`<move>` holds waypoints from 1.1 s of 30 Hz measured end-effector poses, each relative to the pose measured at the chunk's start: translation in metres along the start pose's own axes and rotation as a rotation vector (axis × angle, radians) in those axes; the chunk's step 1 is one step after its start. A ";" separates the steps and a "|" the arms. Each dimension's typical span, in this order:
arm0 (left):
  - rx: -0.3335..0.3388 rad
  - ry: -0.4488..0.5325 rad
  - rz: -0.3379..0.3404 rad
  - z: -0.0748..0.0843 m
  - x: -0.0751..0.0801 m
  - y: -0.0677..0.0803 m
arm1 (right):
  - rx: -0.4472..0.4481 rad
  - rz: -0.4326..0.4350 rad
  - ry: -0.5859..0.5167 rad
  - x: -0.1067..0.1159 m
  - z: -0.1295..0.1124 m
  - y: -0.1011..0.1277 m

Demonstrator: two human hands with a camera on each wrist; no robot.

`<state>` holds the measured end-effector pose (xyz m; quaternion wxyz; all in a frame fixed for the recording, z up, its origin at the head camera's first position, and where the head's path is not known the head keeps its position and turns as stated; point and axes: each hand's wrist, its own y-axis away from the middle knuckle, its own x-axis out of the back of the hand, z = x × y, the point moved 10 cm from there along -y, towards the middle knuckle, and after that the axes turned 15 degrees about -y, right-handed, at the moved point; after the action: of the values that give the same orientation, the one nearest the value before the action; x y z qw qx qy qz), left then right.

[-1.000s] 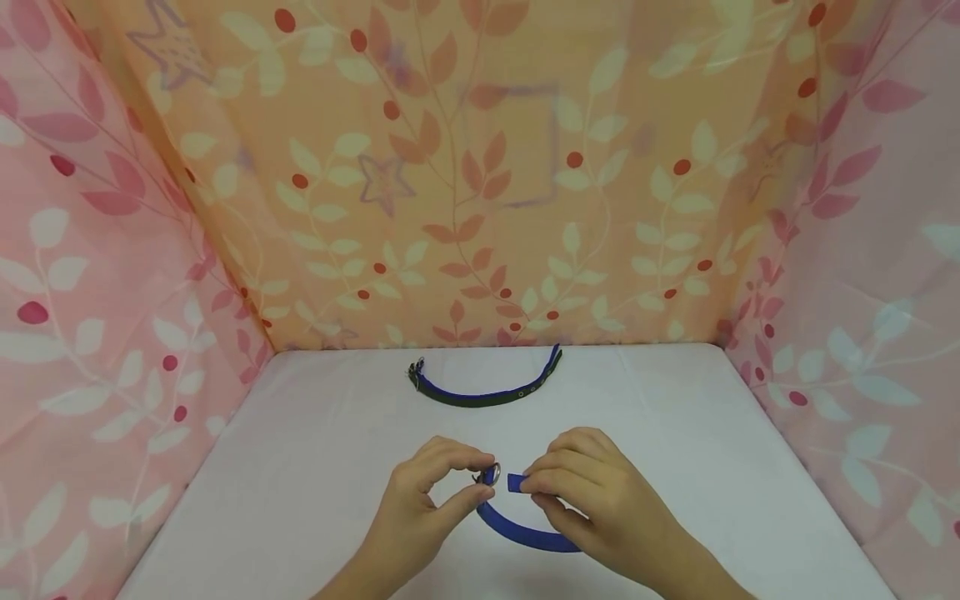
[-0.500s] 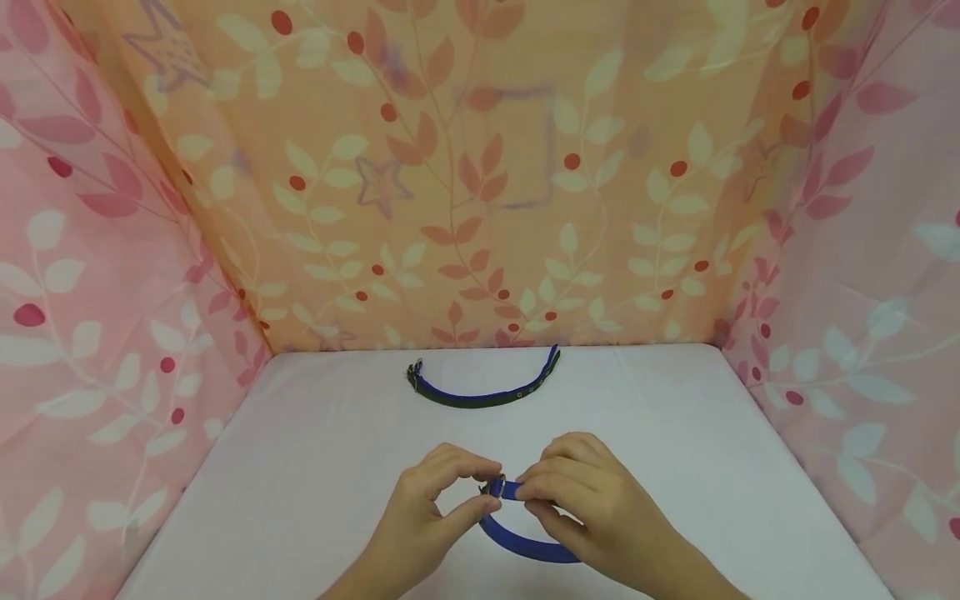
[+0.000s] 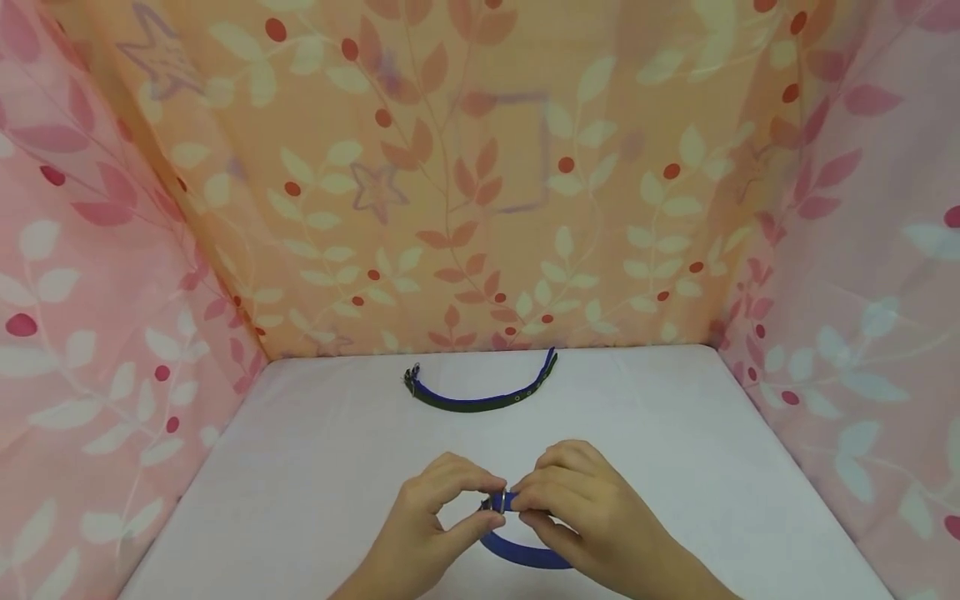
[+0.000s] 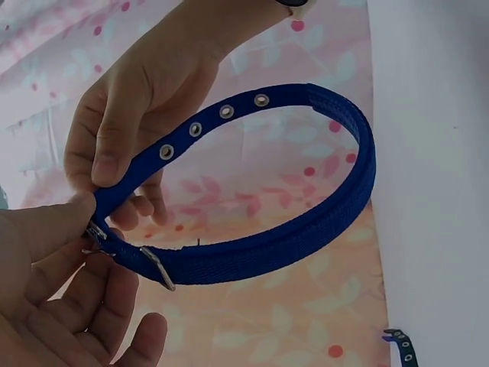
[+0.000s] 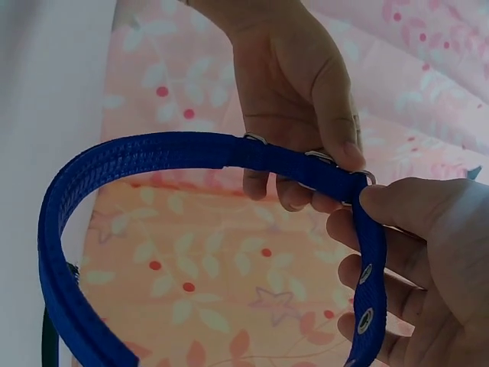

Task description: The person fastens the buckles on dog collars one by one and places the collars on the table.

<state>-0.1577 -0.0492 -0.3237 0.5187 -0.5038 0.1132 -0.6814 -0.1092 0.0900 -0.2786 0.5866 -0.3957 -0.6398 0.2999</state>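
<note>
We hold a blue collar just above the near edge of the tabletop, bent into a loop so its two ends meet between our hands. Our left hand pinches the metal buckle between thumb and curled fingers, steadying it as an opening. Our right hand pinches the strap's free end, where the metal eyelets sit, right at the buckle, lined up with it. The collar is woven webbing, ribbed along its length and stiff enough to keep a round curve. A second collar, blue with a dark face, lies unbuckled in a shallow arc near the far edge.
</note>
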 end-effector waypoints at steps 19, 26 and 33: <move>0.153 0.017 0.010 -0.018 0.002 0.004 | -0.163 0.019 0.048 0.000 0.020 0.010; 0.356 0.013 0.019 -0.039 0.011 0.006 | -0.278 0.004 0.087 0.013 0.039 0.017; 0.436 0.085 0.025 -0.047 0.009 0.006 | -0.326 0.006 0.040 0.015 0.049 0.024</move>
<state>-0.1916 -0.0760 -0.3444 0.6187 -0.3492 -0.0090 -0.7037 -0.1540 0.1190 -0.2978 0.5265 -0.4934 -0.6670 0.1859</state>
